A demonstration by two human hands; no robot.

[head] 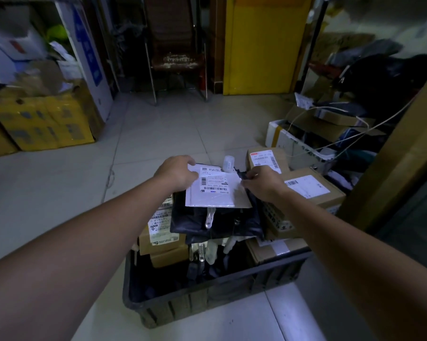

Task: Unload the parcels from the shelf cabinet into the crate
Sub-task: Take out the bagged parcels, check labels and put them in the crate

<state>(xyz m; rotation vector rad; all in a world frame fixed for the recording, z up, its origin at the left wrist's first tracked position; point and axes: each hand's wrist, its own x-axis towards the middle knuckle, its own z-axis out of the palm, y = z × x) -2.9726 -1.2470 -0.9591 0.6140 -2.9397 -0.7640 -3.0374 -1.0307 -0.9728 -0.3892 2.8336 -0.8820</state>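
The crate (207,291) sat under both hands, heaped with parcels. On the heap a mailer (215,193) lay on a black bag (215,223). The left hand (176,172) gripped its far left corner and the right hand (261,182) pinched its right edge. Boxes (308,188) stood just beyond the right hand.

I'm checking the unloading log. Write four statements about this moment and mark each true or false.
1. The left hand grips the white envelope at its corner. True.
2. The crate is empty. False: it is heaped with parcels, including cardboard boxes.
3. The white envelope is above a black bag. True.
4. The door in the background is red. False: it is yellow.
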